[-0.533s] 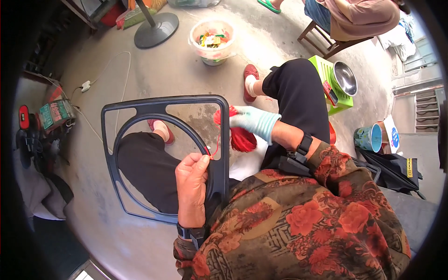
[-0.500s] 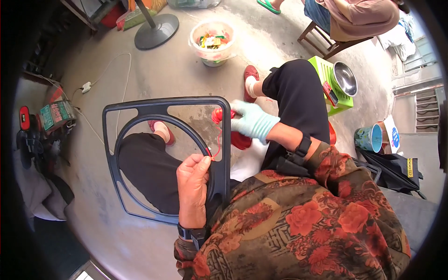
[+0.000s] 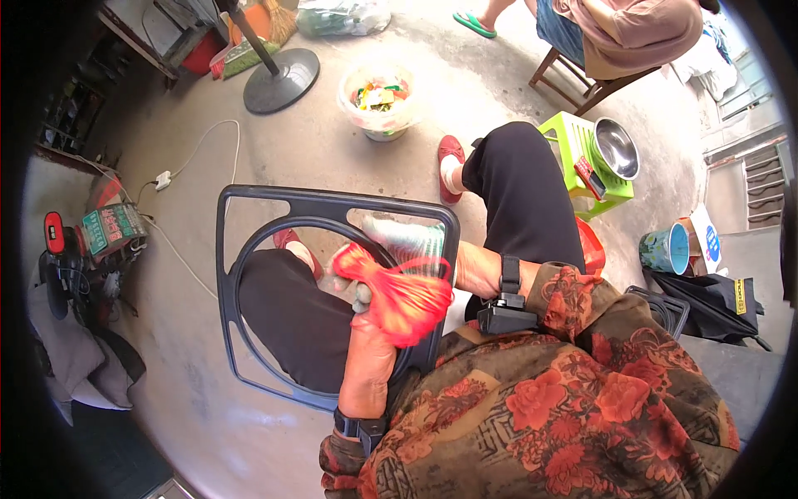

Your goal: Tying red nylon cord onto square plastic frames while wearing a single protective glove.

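Concrete floor, red mesh — over left hand, blurred

Fan base on concrete floor, tub of bright scraps beside it. Steel bowl on green stool. Teal cup lying sideways.

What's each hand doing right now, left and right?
Left hand: closed, gripping the dark plastic frame, behind the red mesh bag.
Right hand, gloved: holding the red mesh bag; blurred.
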### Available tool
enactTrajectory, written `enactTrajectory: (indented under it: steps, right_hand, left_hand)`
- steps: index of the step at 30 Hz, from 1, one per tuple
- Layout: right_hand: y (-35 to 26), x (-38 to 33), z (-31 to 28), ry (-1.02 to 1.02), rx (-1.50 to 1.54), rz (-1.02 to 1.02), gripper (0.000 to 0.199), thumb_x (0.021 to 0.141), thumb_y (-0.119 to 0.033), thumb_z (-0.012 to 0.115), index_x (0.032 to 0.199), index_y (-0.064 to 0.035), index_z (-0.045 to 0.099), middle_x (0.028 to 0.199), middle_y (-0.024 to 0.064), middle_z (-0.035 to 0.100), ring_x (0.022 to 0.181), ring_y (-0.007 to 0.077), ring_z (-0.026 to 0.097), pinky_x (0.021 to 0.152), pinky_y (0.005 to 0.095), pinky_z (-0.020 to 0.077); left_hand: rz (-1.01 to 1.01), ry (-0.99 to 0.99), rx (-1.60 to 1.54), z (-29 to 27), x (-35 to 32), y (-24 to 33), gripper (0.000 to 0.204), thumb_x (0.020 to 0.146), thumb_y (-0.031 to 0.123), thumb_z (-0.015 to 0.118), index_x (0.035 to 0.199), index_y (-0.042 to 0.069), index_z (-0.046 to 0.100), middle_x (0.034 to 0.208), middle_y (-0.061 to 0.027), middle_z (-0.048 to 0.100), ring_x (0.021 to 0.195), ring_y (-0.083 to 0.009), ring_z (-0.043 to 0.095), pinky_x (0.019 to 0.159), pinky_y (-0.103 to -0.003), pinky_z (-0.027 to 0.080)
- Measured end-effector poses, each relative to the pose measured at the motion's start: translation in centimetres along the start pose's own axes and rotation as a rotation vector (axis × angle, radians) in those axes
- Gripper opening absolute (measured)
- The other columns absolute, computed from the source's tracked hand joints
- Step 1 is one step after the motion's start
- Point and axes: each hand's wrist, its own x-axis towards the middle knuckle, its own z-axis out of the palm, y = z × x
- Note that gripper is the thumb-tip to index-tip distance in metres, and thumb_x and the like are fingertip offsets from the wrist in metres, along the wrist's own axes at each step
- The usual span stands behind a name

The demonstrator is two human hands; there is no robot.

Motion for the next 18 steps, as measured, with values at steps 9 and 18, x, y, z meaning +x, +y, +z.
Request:
enactTrajectory:
  steps: [9, 18]
  right_hand:
    - [1.2, -1.0, -1.5, 0.042, -0.011, -0.255, 0.028, 0.088, -0.018, 0.058, 0.111, -0.0017, 0.057, 0.099, 0.0088, 0.063, 0.082, 0.0139, 0.063, 0.074, 0.0285, 0.0522]
    - [-3.8, -3.1, -5.9, 0.258, 0.343, -0.681, 0.019, 0.088, -0.018, 0.058, 0.096, -0.0009, 0.057, 0.092, 0.0127, 0.061, 0.092, 0.0294, 0.058, 0.088, 0.0432, 0.0473]
  left_hand:
    - [-0.030, -0.013, 0.129, -1.0, 0.1, 0.2, 0.007, 0.085, 0.004, 0.063, 0.090, 0.000, 0.063, 0.087, -0.0015, 0.064, 0.074, -0.0042, 0.056, 0.069, -0.017, 0.043]
    - [0.032, 0.035, 0.053, -1.7, -0.4, 1.3, 0.007, 0.088, 0.006, 0.060, 0.090, 0.001, 0.062, 0.078, 0.0005, 0.063, 0.060, -0.0016, 0.051, 0.055, -0.014, 0.039]
